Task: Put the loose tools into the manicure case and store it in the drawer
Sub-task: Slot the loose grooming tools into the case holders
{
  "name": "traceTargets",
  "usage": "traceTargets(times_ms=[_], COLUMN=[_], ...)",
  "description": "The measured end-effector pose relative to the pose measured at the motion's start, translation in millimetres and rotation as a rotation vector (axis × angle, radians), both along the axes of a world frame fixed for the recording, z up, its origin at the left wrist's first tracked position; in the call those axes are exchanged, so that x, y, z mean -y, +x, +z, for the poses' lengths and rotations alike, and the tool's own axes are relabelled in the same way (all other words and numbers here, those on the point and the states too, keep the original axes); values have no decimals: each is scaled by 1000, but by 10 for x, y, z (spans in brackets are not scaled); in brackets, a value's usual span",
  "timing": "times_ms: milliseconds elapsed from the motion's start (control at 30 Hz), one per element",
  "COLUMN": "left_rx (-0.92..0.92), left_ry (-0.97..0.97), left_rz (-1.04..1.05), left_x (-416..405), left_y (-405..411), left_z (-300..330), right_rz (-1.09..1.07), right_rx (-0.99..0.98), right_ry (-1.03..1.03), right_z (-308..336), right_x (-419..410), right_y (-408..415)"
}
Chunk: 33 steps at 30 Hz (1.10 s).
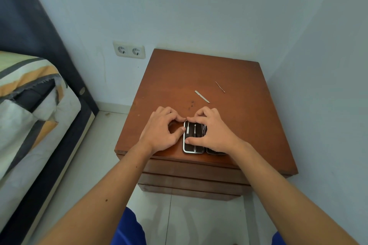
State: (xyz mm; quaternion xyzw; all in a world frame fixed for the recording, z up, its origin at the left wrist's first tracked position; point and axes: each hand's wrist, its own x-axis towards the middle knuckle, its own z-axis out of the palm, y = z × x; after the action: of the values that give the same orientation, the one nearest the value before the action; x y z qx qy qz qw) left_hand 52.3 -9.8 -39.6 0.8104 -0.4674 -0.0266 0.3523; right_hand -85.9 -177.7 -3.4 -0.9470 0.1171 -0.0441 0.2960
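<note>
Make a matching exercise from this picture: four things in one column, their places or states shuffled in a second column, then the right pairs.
Things:
1. manicure case
2. flat metal tool
3. thin metal pick
4. wall socket

Places or states:
A. loose, farthest back on the nightstand
B. on the wall left of the nightstand
C. open under both hands
D. loose, just beyond the hands

Pairs: 1-C, 2-D, 3-A, 4-B

My left hand (pixel 162 128) and right hand (pixel 211 133) rest with curled fingers on the open dark manicure case with its silver rim (pixel 194 138), near the front edge of the brown wooden nightstand (pixel 249 125). Beyond lie a flat silver nail file (pixel 202 96) and a thin metal pick (pixel 220 87), apart.
</note>
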Motion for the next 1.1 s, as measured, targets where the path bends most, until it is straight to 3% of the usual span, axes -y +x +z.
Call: traceTargets(times_ms=[533, 667, 767, 867, 1100], left_rx=[15, 15, 14, 7, 7], left_ry=[10, 6, 14, 21, 23], left_rz=[2, 3, 2, -4, -3], left_x=[2, 3, 1, 5, 9], left_y=[5, 15, 15, 23, 27], left_z=[-24, -34, -32, -27, -23], right_rz=[42, -138, -345, -449, -453], right_rx=[-49, 107, 201, 133, -41], right_ry=[49, 146, 88, -6, -47], right_z=[48, 106, 149, 194, 142], right_x=[2, 218, 447, 643, 721], right_y=[-102, 53, 312, 553, 756])
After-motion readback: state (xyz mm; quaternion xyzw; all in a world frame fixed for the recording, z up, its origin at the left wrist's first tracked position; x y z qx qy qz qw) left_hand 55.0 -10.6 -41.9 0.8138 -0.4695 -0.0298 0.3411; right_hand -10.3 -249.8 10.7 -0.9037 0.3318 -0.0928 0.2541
